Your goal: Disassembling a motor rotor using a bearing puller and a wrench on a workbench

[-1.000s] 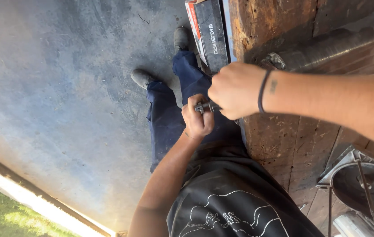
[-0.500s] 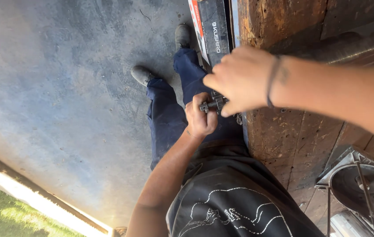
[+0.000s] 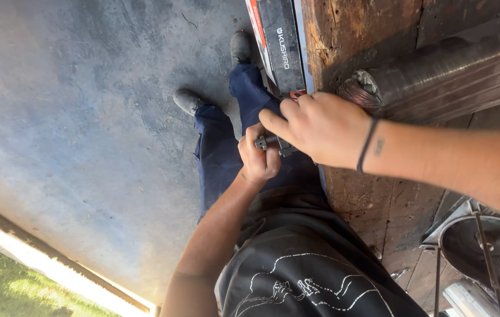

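Head view, looking down past your chest to the floor. Your left hand (image 3: 259,157) sits at the centre of the frame with its fingers (image 3: 250,141) curled tight into a fist around a small grey metal part (image 3: 269,142); only the end of the part shows, poking out toward 3 o'clock. Your right hand (image 3: 320,129) reaches in from 3 o'clock, fingers bent and closed down over the other end of the same part, so the two hands meet on it; whether the right fingers pinch it firmly or only press on it cannot be told, since the hand hides the contact. A dark band (image 3: 367,145) circles your right wrist.

The part lies just off the edge of the wooden bench (image 3: 373,194), which fills the frame from 12 to 4 o'clock. On the bench at 2 o'clock lies a long dark metal cylinder (image 3: 455,70), its ribbed end just beside your right knuckles. At 12 o'clock a flat black and red box (image 3: 279,47) leans along the bench edge, close above your hands. At 4 o'clock a round metal pan (image 3: 485,246) sits in a wire frame. Below the hands are your blue trouser legs (image 3: 220,152) and two dark shoes (image 3: 188,101) on the grey concrete floor (image 3: 74,117); a strip of grass (image 3: 3,287) shows at 8 o'clock.
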